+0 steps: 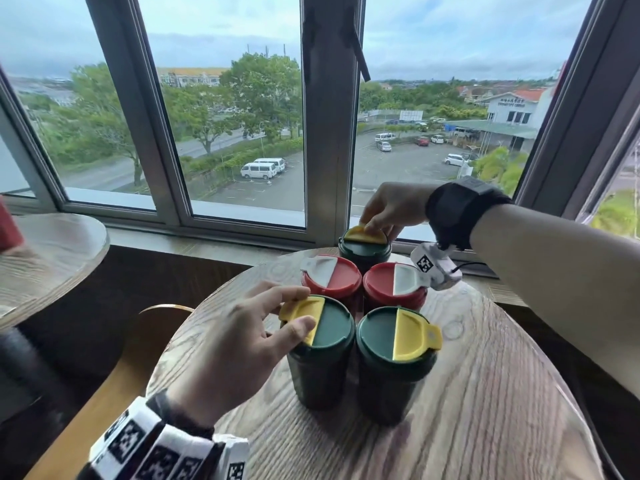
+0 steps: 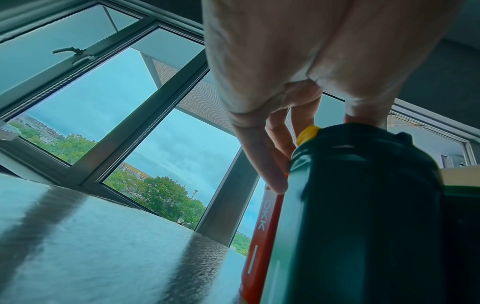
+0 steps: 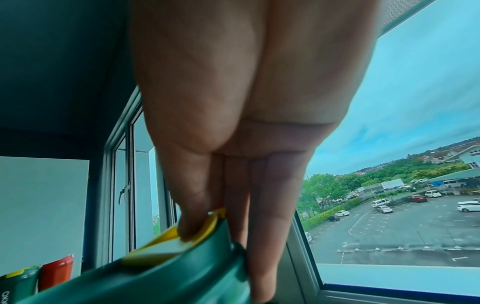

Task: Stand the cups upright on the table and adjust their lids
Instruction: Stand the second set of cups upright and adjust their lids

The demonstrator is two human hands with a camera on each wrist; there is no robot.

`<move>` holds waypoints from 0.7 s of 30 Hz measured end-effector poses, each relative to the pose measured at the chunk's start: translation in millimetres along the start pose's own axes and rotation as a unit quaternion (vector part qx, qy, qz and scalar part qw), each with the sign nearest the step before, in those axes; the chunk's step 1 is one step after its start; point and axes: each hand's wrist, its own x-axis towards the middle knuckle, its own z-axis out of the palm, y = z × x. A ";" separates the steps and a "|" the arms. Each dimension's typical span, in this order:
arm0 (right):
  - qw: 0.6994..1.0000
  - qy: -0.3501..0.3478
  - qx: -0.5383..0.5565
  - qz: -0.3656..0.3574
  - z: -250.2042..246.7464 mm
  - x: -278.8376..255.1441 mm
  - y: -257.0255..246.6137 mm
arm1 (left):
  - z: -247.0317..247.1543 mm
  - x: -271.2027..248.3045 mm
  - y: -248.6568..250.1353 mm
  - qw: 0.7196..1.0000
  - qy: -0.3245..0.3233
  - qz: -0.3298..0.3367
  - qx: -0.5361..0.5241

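five lidded cups stand upright, clustered on the round wooden table. left hand pinches the near-left green cup's yellow flap; right hand pinches the far green cup's raised yellow flap.

Five lidded plastic cups stand packed together mid-table — two dark green ones with yellow flaps in front, two red ones with white flaps behind, almost touching. Bare round wooden tabletop lies open right and front — a curved wooden chair back crowds the left edge.
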 end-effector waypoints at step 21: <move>1.000 -0.003 -0.006 0.011 -4.9 -31.6 4.7 | 3.6 -0.7 -7.0 1.000 0.012 0.008 -0.025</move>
